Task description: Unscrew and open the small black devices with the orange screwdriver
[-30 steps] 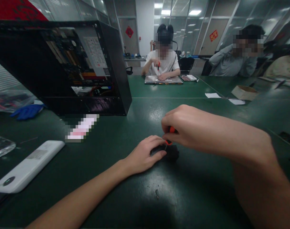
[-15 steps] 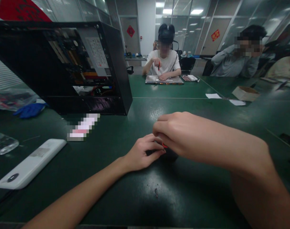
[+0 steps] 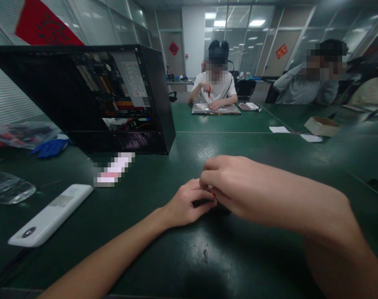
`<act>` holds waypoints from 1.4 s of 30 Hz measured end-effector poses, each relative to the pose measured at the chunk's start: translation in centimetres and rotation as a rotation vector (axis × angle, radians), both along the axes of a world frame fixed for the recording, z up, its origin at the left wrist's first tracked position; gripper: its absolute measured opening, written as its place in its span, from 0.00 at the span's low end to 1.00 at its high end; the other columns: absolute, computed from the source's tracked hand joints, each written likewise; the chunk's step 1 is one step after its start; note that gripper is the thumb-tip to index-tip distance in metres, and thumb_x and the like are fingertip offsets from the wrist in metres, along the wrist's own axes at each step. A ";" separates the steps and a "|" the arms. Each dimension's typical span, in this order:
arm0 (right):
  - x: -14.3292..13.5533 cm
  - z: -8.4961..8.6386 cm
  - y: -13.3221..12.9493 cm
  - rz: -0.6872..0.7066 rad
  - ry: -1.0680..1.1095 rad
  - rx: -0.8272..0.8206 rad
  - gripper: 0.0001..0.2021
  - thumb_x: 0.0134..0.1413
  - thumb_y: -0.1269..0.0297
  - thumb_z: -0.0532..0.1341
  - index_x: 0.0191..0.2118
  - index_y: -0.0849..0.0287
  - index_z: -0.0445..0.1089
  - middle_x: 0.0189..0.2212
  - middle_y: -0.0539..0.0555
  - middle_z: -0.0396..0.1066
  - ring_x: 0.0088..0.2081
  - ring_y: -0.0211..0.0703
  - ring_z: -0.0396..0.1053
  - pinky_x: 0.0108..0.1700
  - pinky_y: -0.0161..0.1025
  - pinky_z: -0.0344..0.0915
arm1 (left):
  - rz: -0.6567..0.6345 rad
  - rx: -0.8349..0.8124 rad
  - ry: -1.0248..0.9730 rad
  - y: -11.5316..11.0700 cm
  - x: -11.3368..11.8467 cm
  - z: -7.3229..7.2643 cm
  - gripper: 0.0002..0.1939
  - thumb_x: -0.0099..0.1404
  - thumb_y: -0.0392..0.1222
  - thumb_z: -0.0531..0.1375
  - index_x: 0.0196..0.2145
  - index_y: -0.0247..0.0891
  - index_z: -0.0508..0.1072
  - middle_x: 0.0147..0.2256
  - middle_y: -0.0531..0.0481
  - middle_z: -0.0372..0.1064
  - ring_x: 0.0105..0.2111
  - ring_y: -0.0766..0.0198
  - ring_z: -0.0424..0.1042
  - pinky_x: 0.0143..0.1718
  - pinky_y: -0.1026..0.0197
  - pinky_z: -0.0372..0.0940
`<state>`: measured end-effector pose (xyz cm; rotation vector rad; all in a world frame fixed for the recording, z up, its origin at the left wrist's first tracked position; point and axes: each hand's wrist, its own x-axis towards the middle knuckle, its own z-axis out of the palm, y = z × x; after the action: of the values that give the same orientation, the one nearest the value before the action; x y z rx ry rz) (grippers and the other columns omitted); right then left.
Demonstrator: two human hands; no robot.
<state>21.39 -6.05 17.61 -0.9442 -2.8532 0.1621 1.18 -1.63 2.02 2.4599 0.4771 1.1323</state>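
Note:
My right hand (image 3: 228, 178) is closed, its wrist bent and its back turned up, over the middle of the table. Between its fingers a small red thing (image 3: 213, 194) shows; the hand covers most of it, so its kind is hidden. My left hand (image 3: 187, 204) rests on the table just beside it, thumb and fingers curled in a pinch next to the red thing. Under the right hand a small dark object (image 3: 223, 209) is partly visible, largely covered. Whether the left fingertips grip that dark object cannot be made out.
An opened black computer case (image 3: 159, 104) stands at the back left. Nearer lie a white device (image 3: 56, 214), a clear plastic item (image 3: 13, 187) and a blue glove (image 3: 50, 148). Across the green table, a person (image 3: 218, 87) uses a red screwdriver on a flat panel (image 3: 204, 109).
The view has tilted a little, so the surroundings sit lower and farther right. The red thing between my fingers now shows at a different slant. Both hands keep nearly the same pose.

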 end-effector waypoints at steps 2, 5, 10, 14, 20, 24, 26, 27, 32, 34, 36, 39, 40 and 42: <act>-0.1 0.3 -0.6 0.041 -0.003 -0.014 0.07 0.64 0.77 0.60 0.38 0.60 0.74 0.40 0.53 0.71 0.36 0.40 0.65 0.35 0.38 0.56 | -0.019 0.012 -0.006 0.0 0.0 -0.1 0.07 0.72 0.40 0.62 0.39 0.38 0.81 0.43 0.43 0.80 0.46 0.52 0.79 0.50 0.49 0.73; -0.3 0.4 -1.0 0.005 -0.011 0.016 0.05 0.66 0.72 0.61 0.38 0.60 0.74 0.38 0.52 0.72 0.33 0.39 0.65 0.33 0.39 0.54 | -0.031 -0.010 -0.010 -0.2 0.1 -0.2 0.08 0.73 0.39 0.60 0.41 0.38 0.81 0.41 0.44 0.80 0.44 0.54 0.79 0.47 0.51 0.74; 0.0 -0.6 -0.2 -0.149 -0.019 0.145 0.07 0.67 0.67 0.63 0.34 0.59 0.72 0.26 0.49 0.66 0.25 0.38 0.59 0.29 0.41 0.47 | 0.029 -0.031 0.010 -0.4 0.2 0.2 0.08 0.73 0.41 0.64 0.36 0.40 0.81 0.36 0.47 0.80 0.39 0.57 0.79 0.43 0.54 0.71; 0.3 -0.5 -0.6 -0.040 0.009 0.025 0.07 0.63 0.76 0.62 0.36 0.59 0.73 0.35 0.51 0.71 0.31 0.38 0.64 0.34 0.39 0.54 | 0.042 -0.054 -0.014 -0.2 0.2 0.3 0.07 0.71 0.42 0.66 0.34 0.39 0.80 0.38 0.47 0.82 0.40 0.56 0.80 0.44 0.54 0.71; -0.2 -0.5 -1.1 0.012 0.056 0.109 0.03 0.65 0.70 0.64 0.37 0.59 0.73 0.36 0.51 0.72 0.32 0.39 0.65 0.33 0.40 0.53 | 0.032 0.012 -0.099 -0.1 0.3 -0.1 0.08 0.70 0.41 0.66 0.32 0.38 0.77 0.34 0.48 0.80 0.37 0.57 0.79 0.44 0.54 0.72; -0.4 -1.2 -0.7 -0.108 0.016 0.238 0.08 0.68 0.64 0.65 0.35 0.60 0.73 0.26 0.49 0.67 0.25 0.37 0.60 0.28 0.41 0.47 | 0.053 0.007 -0.062 -0.3 0.4 0.0 0.10 0.70 0.44 0.66 0.31 0.39 0.76 0.32 0.50 0.78 0.35 0.59 0.78 0.40 0.57 0.71; -0.4 -1.3 -0.7 -0.130 0.006 0.273 0.09 0.67 0.64 0.65 0.34 0.60 0.73 0.24 0.48 0.65 0.23 0.36 0.58 0.27 0.42 0.44 | 0.054 0.019 -0.058 -0.4 0.5 0.0 0.09 0.70 0.44 0.67 0.32 0.39 0.76 0.33 0.50 0.78 0.36 0.59 0.77 0.40 0.57 0.70; -0.4 -1.3 -0.7 -0.133 0.006 0.275 0.09 0.67 0.64 0.66 0.34 0.60 0.73 0.23 0.48 0.64 0.22 0.36 0.57 0.27 0.42 0.44 | 0.054 0.019 -0.058 -0.4 0.5 0.0 0.09 0.70 0.43 0.67 0.32 0.39 0.76 0.34 0.50 0.78 0.36 0.59 0.77 0.41 0.56 0.70; -0.8 -0.7 -1.3 -0.072 0.028 0.127 0.05 0.63 0.73 0.65 0.35 0.58 0.73 0.31 0.49 0.70 0.29 0.38 0.63 0.30 0.40 0.52 | 0.098 -0.052 -0.034 -0.5 0.5 -0.4 0.10 0.71 0.46 0.65 0.34 0.39 0.76 0.35 0.48 0.79 0.40 0.56 0.78 0.44 0.53 0.72; -1.1 -0.7 -1.6 -0.015 0.032 0.054 0.06 0.61 0.77 0.64 0.37 0.59 0.74 0.36 0.50 0.73 0.33 0.37 0.65 0.33 0.38 0.56 | 0.131 -0.068 -0.040 -0.4 0.5 -0.7 0.11 0.70 0.47 0.65 0.33 0.38 0.76 0.36 0.47 0.79 0.40 0.55 0.78 0.44 0.52 0.72; -1.2 -1.0 -1.6 -0.005 0.032 0.034 0.08 0.59 0.79 0.64 0.38 0.59 0.75 0.38 0.51 0.73 0.34 0.38 0.65 0.35 0.38 0.57 | 0.126 -0.067 -0.059 -0.4 0.6 -0.9 0.12 0.70 0.47 0.65 0.31 0.38 0.75 0.35 0.47 0.78 0.40 0.55 0.77 0.44 0.52 0.71; -0.9 -1.7 -1.2 -0.088 0.020 0.084 0.05 0.60 0.74 0.66 0.36 0.57 0.74 0.34 0.50 0.72 0.31 0.39 0.65 0.33 0.40 0.55 | 0.099 -0.065 -0.050 -0.5 0.6 -0.8 0.10 0.71 0.43 0.64 0.32 0.38 0.74 0.35 0.48 0.78 0.40 0.56 0.77 0.46 0.52 0.71; -0.6 -1.9 -1.0 -0.114 0.008 0.091 0.04 0.60 0.72 0.66 0.35 0.57 0.74 0.32 0.49 0.72 0.30 0.39 0.65 0.32 0.41 0.54 | 0.104 -0.065 -0.019 -0.5 0.6 -0.6 0.07 0.70 0.43 0.65 0.34 0.39 0.75 0.37 0.48 0.79 0.41 0.56 0.77 0.47 0.51 0.70; 0.4 -1.7 -0.7 -0.137 -0.016 0.076 0.03 0.62 0.69 0.66 0.35 0.56 0.74 0.30 0.49 0.72 0.29 0.39 0.66 0.31 0.41 0.54 | 0.133 -0.057 0.086 -0.7 0.6 -0.3 0.14 0.66 0.47 0.69 0.45 0.39 0.77 0.46 0.45 0.79 0.48 0.51 0.76 0.51 0.48 0.70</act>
<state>21.79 -6.77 15.93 -1.1247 -2.7750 0.0315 1.78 -2.34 1.69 2.4657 0.6985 1.0504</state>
